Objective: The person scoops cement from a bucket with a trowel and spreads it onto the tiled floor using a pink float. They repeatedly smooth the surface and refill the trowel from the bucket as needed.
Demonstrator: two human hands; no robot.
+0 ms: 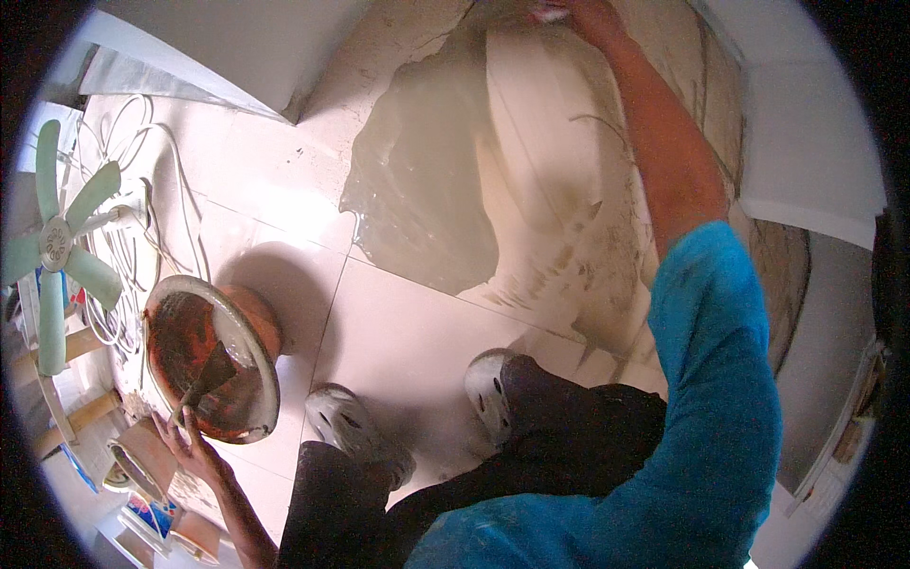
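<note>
My left hand is at the near rim of a reddish-brown tub, its fingers closed around the handle end of a trowel. The trowel's dark triangular blade slants into the tub, over grey paste smeared inside. My right arm stretches far forward, and my right hand is low over the floor at the top edge of the view. It is closed on a small whitish thing, blurred and partly cut off. Near it spreads a wet grey slurry on pale floor tiles, with a wiped, streaked patch to its right.
A pale green fan stands at far left by coiled white cables. Another brown container sits nearer, among wooden pieces. My shoes, in pale coverings, are on the tiles. White walls bound the right and far left.
</note>
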